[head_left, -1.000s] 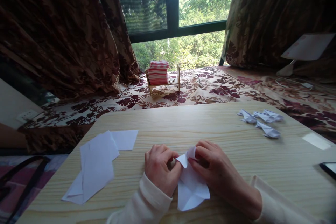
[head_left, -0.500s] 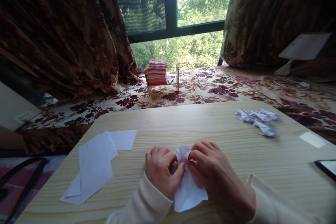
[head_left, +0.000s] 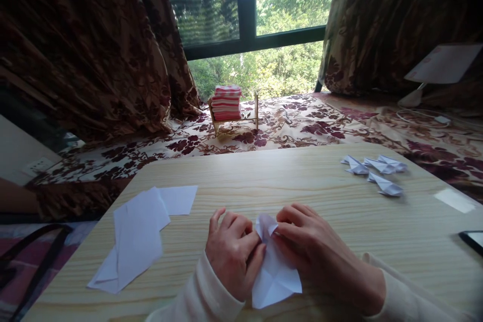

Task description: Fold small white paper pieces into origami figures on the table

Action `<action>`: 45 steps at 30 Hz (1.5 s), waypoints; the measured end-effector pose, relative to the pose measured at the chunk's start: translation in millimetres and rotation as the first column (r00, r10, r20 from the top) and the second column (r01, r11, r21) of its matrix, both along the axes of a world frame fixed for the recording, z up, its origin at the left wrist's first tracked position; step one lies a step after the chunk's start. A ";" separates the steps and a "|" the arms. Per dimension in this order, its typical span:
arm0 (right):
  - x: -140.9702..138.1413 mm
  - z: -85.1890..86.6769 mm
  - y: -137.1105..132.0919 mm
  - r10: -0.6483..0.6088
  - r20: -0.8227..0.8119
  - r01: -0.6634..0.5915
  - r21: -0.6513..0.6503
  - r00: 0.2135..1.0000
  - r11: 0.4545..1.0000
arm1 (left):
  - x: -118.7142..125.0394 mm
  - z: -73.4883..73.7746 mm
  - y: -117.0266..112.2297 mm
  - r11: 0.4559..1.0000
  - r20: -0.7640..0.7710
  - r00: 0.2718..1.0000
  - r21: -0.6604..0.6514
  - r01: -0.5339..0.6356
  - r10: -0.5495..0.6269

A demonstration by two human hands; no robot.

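A partly folded sheet of white paper (head_left: 274,277) lies on the light wooden table between my hands, creased, with its far end bent up. My left hand (head_left: 234,251) pinches the paper's left edge with thumb and forefinger, the other fingers curled above the table. On the opposite edge, my right hand (head_left: 307,239) grips near the raised end, its thumb hidden behind the fingers and paper. Several folded white paper pieces (head_left: 385,185) rest at the table's far right.
Loose white sheets (head_left: 138,241) overlap on the left of the table (head_left: 241,176). A dark-edged device (head_left: 473,241) sits at the right edge, near a white patch (head_left: 455,200). Beyond stand a small rack with folded pink-striped cloths (head_left: 227,103) and a lamp (head_left: 441,65).
My left hand has shifted slightly left, its fingers lifting a little. The paper's near half now shows more openly, and its far end is still raised. The view has moved slightly.
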State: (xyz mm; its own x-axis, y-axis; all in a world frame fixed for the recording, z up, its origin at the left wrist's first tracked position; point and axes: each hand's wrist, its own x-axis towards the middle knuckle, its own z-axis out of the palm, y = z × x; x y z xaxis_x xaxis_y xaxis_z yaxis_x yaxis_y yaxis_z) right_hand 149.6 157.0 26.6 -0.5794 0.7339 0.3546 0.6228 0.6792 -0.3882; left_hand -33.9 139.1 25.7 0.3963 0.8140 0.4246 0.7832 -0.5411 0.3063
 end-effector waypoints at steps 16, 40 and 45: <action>3.6 12.0 -1.3 0.082 0.156 -0.087 0.027 0.984 0.996 | 0.9 -2.3 -0.3 0.998 -0.014 0.999 0.050 0.039 -0.039; -0.2 9.4 -2.6 0.065 0.255 -0.097 0.113 0.965 0.989 | -11.0 1.9 -20.7 0.992 -0.028 0.993 0.044 0.115 -0.114; 1.5 12.7 -4.0 0.102 0.258 -0.131 0.099 0.961 0.986 | -8.2 1.3 -20.0 0.992 -0.012 0.993 0.028 0.120 -0.120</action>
